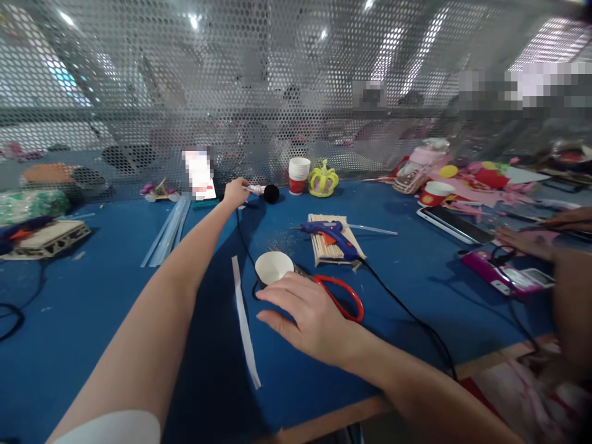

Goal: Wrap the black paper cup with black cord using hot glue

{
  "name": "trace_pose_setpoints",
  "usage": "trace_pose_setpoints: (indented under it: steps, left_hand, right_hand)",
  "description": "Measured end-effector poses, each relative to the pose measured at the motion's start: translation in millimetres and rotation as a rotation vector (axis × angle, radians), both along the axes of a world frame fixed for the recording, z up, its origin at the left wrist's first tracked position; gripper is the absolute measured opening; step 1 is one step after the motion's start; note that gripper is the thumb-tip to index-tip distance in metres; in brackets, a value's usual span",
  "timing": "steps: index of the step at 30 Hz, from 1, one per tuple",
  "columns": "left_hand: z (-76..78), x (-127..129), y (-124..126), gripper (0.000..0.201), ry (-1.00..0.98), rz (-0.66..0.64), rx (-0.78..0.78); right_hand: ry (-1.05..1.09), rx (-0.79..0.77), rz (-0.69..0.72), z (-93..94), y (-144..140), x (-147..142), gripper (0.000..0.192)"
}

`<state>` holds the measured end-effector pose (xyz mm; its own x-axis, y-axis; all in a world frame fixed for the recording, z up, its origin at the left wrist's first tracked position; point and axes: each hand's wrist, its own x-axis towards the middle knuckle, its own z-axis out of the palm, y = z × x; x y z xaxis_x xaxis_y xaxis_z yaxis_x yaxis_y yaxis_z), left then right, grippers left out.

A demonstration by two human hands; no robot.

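Note:
My left hand [235,192] is stretched far across the table. Its fingers are curled at the near end of a microphone [263,190] with a pale handle and black round head, which lies near the mesh. My right hand [303,311] hovers at the front, thumb and fingers apart, nothing between them. Just beyond its fingers stands a white paper cup [274,267], its open top facing up. Partly under that hand lie red-handled scissors [345,296], their blades mostly hidden. A white paper strip [245,324] lies left of it.
A blue glue gun [335,236] rests on a stick panel [319,250], its cord trailing to the front edge. Stacked cups [299,175], a yellow crown [323,180], a lit phone [199,176] and glue sticks [169,231] stand or lie behind. Another person's hand [525,240] is at right.

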<state>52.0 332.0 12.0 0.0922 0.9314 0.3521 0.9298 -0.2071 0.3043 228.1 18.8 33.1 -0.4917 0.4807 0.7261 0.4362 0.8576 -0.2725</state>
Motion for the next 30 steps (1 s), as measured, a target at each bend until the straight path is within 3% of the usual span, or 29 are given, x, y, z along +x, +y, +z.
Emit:
trace_pose_setpoints:
  steps: [5,9,12,15,21,27,30]
  left_hand:
    - [4.9,7,0,0.039,0.122,-0.046,0.036]
    - [-5.8,22,14,0.033,0.154,-0.132,0.015]
    - [-15.2,29,22,0.033,0.103,-0.093,-0.012]
    - [-13.4,30,24,0.032,-0.006,-0.014,0.023]
    - [30.4,19,14,0.034,-0.270,0.099,0.202]
    - [70.4,21,-24,0.024,-0.337,0.008,0.206]
    - [77.7,8,-50,0.027,-0.276,-0.021,0.216]
  right_hand:
    - [0.004,-0.018,0.017,2.4,0,0,0.015]
    - [-0.001,-0.024,-0.015,1.7,3,2,0.015]
    - [-0.008,-0.033,-0.029,0.2,5,4,0.016]
    - [-0.013,-0.046,-0.039,-0.7,6,5,0.016]
    - [0.014,-0.048,-0.035,-1.9,6,5,0.015]
    - [0.022,-0.032,-0.013,-5.5,6,0,0.015]
    - [0.031,-0.022,-0.024,-6.7,7,-1,0.013]
